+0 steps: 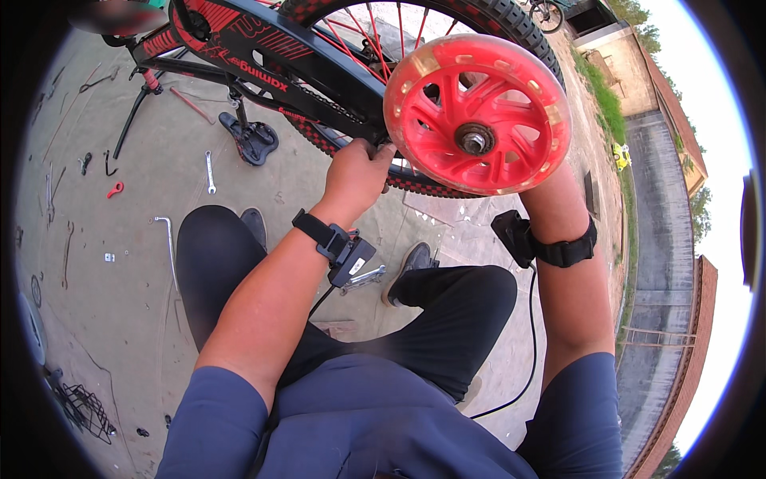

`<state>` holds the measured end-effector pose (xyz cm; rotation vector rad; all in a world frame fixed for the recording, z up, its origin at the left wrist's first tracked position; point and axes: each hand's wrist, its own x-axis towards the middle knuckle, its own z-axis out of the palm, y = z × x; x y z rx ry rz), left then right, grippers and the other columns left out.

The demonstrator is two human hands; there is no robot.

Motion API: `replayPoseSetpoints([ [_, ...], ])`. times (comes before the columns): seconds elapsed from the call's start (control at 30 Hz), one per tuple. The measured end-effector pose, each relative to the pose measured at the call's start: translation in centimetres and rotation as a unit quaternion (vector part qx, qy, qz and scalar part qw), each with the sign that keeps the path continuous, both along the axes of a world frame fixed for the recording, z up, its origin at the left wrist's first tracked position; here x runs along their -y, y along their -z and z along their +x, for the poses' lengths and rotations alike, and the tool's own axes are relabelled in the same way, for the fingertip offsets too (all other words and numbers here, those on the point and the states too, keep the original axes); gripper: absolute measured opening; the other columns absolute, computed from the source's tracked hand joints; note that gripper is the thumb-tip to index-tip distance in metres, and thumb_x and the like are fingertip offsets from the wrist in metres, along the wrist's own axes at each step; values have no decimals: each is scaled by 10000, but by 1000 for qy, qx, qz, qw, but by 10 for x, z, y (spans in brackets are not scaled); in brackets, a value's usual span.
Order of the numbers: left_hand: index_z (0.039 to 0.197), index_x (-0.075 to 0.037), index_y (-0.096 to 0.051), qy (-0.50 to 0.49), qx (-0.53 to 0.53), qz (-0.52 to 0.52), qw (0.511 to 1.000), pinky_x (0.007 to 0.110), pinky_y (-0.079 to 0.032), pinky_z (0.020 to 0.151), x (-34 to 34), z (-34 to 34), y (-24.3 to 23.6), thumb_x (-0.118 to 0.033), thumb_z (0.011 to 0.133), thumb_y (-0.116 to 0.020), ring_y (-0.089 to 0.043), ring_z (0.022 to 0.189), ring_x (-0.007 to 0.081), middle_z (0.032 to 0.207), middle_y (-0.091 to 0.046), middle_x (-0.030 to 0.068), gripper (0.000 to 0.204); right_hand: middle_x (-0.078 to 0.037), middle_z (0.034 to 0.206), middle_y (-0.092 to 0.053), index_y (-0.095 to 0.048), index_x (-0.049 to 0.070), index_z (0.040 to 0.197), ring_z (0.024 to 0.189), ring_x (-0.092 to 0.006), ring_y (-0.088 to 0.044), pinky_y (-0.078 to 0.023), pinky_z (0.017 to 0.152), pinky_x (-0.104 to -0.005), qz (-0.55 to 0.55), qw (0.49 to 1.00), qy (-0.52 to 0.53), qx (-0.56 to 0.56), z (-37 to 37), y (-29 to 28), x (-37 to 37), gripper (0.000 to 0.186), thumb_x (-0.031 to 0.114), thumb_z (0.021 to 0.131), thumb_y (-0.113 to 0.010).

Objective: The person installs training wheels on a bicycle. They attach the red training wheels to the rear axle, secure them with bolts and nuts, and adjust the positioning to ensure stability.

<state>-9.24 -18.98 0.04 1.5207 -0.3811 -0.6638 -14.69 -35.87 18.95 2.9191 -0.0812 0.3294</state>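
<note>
A red training wheel with a clear rim is held up beside the bicycle's large rear tyre. Its hub shows a bolt end at the centre. My left hand is closed at the rear end of the black and red bicycle frame, just left of the small wheel. Its fingertips pinch at the axle area, but what lies between them is hidden. My right forearm reaches up behind the training wheel, which covers the right hand and its fingers.
Below the frame lies a black saddle. Spread over the ground sheet are a wrench, an L-shaped bar, a red ring-ended tool and several other tools. More wrenches lie between my feet. A black wire basket is at lower left.
</note>
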Motion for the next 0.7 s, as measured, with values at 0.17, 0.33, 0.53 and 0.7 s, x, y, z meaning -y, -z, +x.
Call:
replayPoseSetpoints([
  [0.17, 924, 17, -625, -29, 267, 119, 956, 470, -535, 622, -5, 0, -6, -319, 934, -653, -676, 711, 413, 768, -681, 216, 338, -139, 785, -690, -694, 121, 825, 766, -347, -684, -542, 667, -407, 1, 1000, -14, 3, -1, 0, 1, 206, 288, 719, -751],
  [0.33, 919, 12, -623, -4, 319, 182, 930, 492, -545, 657, -14, -4, -28, -295, 929, -655, -688, 756, 411, 807, -690, 212, 309, -124, 781, -691, -700, 127, 844, 761, -342, -684, -540, 660, -400, 6, 997, -67, 29, -5, -5, -4, 223, 285, 702, -768],
  [0.53, 916, 13, -620, -21, 327, 138, 935, 512, -536, 656, -8, -4, -9, -273, 970, -590, -677, 752, 430, 834, -688, 239, 292, -116, 785, -694, -703, 132, 854, 756, -335, -686, -540, 654, -394, 31, 997, -60, 27, -2, -2, -4, 239, 290, 691, -777],
  [0.7, 903, -1, -612, 30, 61, 50, 996, 425, -511, 579, -3, -1, -1, -322, 1028, -501, -682, 676, 313, 770, -666, 172, 362, -110, 787, -696, -706, 136, 862, 751, -329, -687, -540, 648, -389, 53, 997, -48, 24, -3, -1, -2, 253, 294, 681, -785],
])
